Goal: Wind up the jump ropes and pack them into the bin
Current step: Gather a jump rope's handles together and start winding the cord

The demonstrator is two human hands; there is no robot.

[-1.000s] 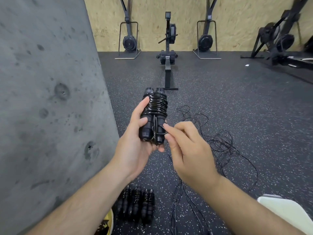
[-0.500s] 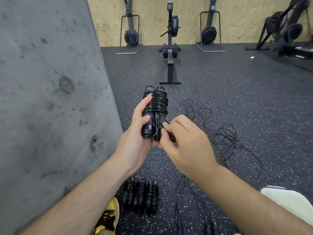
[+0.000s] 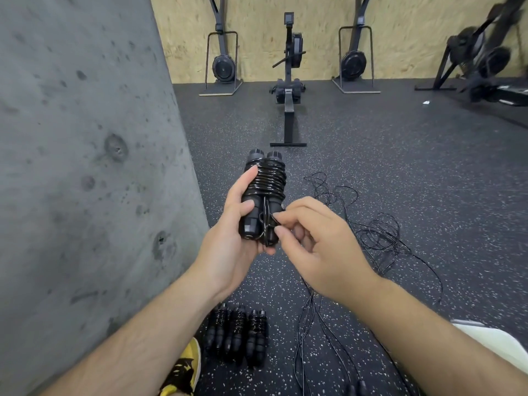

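My left hand grips a black jump rope bundle, its two handles side by side with the cord wound tightly round their upper half. My right hand pinches the loose cord end at the lower part of the handles, thumb and forefinger against the right handle. Three wound bundles lie side by side on the floor below my hands. Unwound black ropes sprawl in a tangle on the floor to the right, with strands running down toward me. No bin is recognisable in view.
A grey concrete wall fills the left side. A rowing machine stands ahead on the speckled rubber floor, with other machines along the plywood wall. A yellow shoe shows at the bottom, a white object at lower right.
My right hand has shifted from pressing close against the handles' base to pinching the cord end slightly out to the right. The bundle stays in my left hand.
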